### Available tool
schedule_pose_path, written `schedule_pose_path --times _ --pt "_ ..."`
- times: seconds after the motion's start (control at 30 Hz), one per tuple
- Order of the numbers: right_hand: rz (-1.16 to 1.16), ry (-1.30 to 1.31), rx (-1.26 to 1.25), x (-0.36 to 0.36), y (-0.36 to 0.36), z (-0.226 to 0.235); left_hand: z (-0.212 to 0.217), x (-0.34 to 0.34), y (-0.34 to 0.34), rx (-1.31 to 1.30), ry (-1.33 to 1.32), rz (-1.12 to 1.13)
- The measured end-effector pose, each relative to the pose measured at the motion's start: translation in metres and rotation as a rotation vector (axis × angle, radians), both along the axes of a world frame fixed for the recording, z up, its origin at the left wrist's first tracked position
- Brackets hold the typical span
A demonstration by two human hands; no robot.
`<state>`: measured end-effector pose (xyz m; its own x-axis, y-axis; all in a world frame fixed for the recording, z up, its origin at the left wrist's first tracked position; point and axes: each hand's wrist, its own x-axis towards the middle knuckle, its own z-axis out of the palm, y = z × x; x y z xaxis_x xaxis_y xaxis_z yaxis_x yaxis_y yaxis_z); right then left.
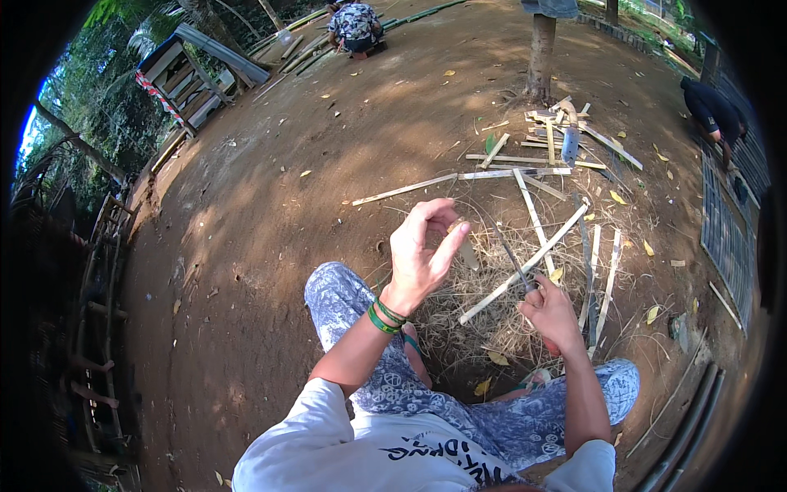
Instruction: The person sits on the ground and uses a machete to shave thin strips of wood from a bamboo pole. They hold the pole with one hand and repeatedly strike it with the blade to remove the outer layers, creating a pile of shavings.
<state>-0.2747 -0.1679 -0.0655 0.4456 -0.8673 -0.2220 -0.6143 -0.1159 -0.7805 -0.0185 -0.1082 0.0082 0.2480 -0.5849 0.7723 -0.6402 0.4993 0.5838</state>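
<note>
My left hand (416,261) is raised in front of my knees, its thumb and fingers closed on a short piece of split bamboo (468,253). The fingers partly cover that piece. Lower and to the right, my right hand (551,314) is wrapped around the handle of a knife. Its thin blade (510,252) points up and away, toward the left, apart from the bamboo piece. Below both hands, a heap of thin shavings (459,316) lies on the ground between my feet. A long pale bamboo strip (525,266) rests across the heap, behind the knife.
More bamboo strips (410,189) lie ahead, piled near a tree trunk (541,61). A broad blade with a wooden handle (570,143) lies on that pile. One person (357,25) crouches far off; another (711,111) bends over corrugated sheets (728,238) at right. Dark pipes (689,430) lie lower right.
</note>
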Motion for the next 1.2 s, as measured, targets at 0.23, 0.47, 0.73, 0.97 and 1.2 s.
schedule_pose_path --times 0.23,0.47,0.73,0.97,1.2 --pt "-0.175 -0.309 0.264 0.007 0.007 0.008 0.011 -0.005 0.030 0.034 -0.217 -0.024" --pt "-0.073 -0.531 0.220 0.014 0.040 0.015 0.017 -0.001 0.060 0.146 -0.233 -0.159" --pt "0.019 -0.617 0.242 0.003 0.056 0.029 0.009 -0.008 0.057 0.184 -0.143 -0.095" --pt "0.105 -0.609 0.189 -0.002 0.063 0.030 0.000 -0.016 0.058 0.106 -0.178 -0.065" --pt "0.242 -0.571 0.000 -0.004 0.074 0.050 -0.009 -0.022 0.068 0.066 -0.241 -0.026"
